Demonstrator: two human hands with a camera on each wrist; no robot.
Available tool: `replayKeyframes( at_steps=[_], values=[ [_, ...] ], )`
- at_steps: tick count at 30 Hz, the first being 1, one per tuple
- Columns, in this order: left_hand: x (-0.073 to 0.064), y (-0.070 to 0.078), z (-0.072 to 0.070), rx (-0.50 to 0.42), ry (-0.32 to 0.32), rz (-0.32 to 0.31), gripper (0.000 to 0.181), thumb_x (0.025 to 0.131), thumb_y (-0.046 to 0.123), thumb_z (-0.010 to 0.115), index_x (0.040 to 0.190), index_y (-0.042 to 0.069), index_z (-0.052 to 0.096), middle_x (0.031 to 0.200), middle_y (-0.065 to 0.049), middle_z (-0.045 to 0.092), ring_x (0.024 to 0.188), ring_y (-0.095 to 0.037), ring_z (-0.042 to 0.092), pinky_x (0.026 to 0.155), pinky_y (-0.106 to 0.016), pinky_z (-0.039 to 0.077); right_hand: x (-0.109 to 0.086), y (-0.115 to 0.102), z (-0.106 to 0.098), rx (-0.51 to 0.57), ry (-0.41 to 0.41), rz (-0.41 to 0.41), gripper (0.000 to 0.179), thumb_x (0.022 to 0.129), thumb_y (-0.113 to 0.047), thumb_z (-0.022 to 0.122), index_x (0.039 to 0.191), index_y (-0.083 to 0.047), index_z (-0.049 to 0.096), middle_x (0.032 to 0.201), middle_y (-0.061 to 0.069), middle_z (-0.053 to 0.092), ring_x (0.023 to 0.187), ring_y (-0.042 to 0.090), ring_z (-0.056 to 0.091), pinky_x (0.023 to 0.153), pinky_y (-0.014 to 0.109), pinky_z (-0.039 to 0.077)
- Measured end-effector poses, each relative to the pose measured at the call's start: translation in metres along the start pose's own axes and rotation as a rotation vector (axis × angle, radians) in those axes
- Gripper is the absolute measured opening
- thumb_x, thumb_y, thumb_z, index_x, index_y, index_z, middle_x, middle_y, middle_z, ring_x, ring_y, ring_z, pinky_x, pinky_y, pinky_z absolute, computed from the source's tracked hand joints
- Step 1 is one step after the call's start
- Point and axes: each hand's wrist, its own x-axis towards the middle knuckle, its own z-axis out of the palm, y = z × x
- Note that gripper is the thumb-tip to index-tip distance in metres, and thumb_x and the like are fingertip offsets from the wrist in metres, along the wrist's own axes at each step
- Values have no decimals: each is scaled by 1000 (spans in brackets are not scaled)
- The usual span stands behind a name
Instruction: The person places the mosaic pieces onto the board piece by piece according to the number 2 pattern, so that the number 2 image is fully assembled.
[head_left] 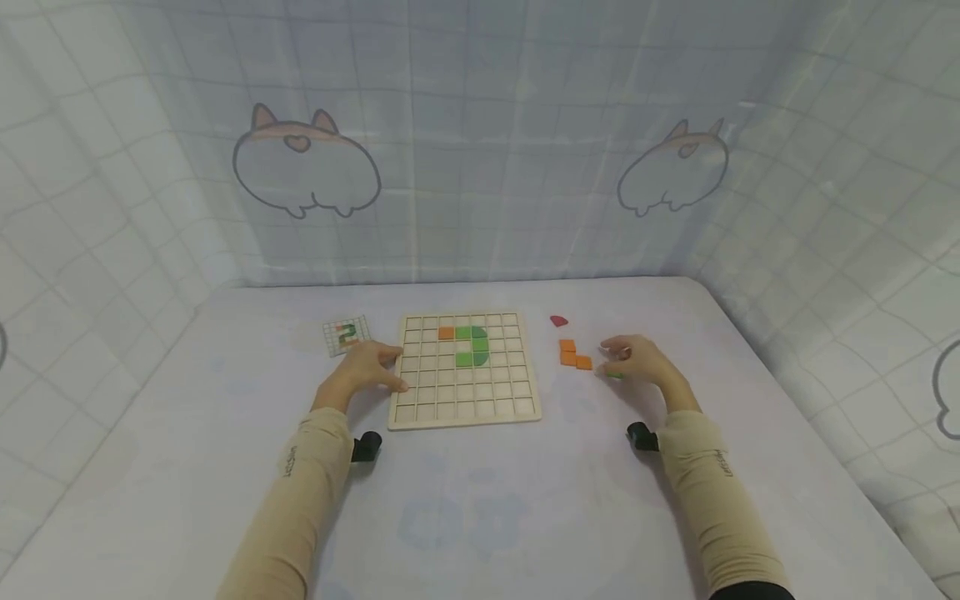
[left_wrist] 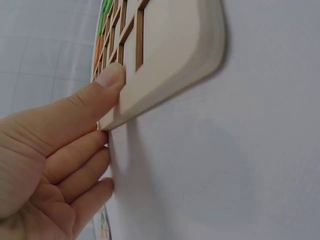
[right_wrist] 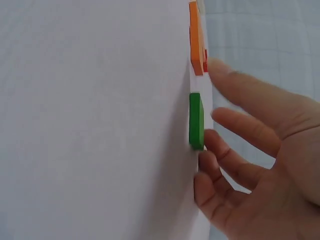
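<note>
A wooden grid board (head_left: pixel 465 410) lies on the table, with several green square and rounded tiles (head_left: pixel 480 344) and one orange tile (head_left: pixel 447 333) set in its upper middle. My left hand (head_left: pixel 363 367) holds the board's left edge; in the left wrist view the thumb (left_wrist: pixel 111 76) presses on the rim and the other fingers sit beside it. To the right of the board, my right hand (head_left: pixel 633 360) hovers low with thumb and fingers apart. Between them lies a loose green tile (right_wrist: pixel 196 121), close to the fingertips. Just beyond it are several orange tiles (head_left: pixel 567 357).
A small pattern card (head_left: pixel 347 335) lies left of the board, partly behind the left hand. A red piece (head_left: pixel 558 321) rests beyond the orange tiles. The pale cloth-covered table (head_left: pixel 480 475) meets hanging curtains (head_left: pixel 480 208) at its back and sides.
</note>
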Motion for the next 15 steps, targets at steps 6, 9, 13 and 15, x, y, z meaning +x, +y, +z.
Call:
replayKeyframes(
  at_steps=[6, 9, 13, 15],
  values=[
    [-3, 6, 3, 60, 0, -14, 78, 70, 24, 83, 134, -2, 47, 138, -21, 45, 129, -43, 37, 108, -53, 31, -5, 11, -2, 18, -47, -41, 55, 81, -21, 74, 123, 8, 54, 126, 27, 54, 117, 43, 48, 100, 55, 40],
    [-4, 9, 4, 91, -12, -29, 77, 73, 25, 81, 135, -3, 45, 139, -23, 43, 130, -44, 37, 108, -53, 31, -8, 13, -4, 21, -58, -35, 50, 81, -17, 73, 121, 9, 56, 124, 27, 56, 115, 42, 49, 99, 54, 41],
    [-4, 10, 5, 117, -16, -53, 78, 73, 26, 80, 136, -3, 44, 140, -26, 42, 130, -44, 36, 108, -53, 31, -9, 12, -5, 15, -63, -33, 43, 82, -13, 70, 117, 8, 58, 118, 25, 59, 109, 39, 53, 95, 52, 45],
    [-5, 10, 5, 122, -12, -61, 78, 73, 26, 80, 136, -3, 44, 140, -26, 42, 129, -44, 37, 108, -53, 31, -9, 11, -5, 12, -62, -38, 39, 82, -11, 69, 115, 7, 59, 113, 24, 61, 106, 38, 55, 93, 51, 47]
  ],
)
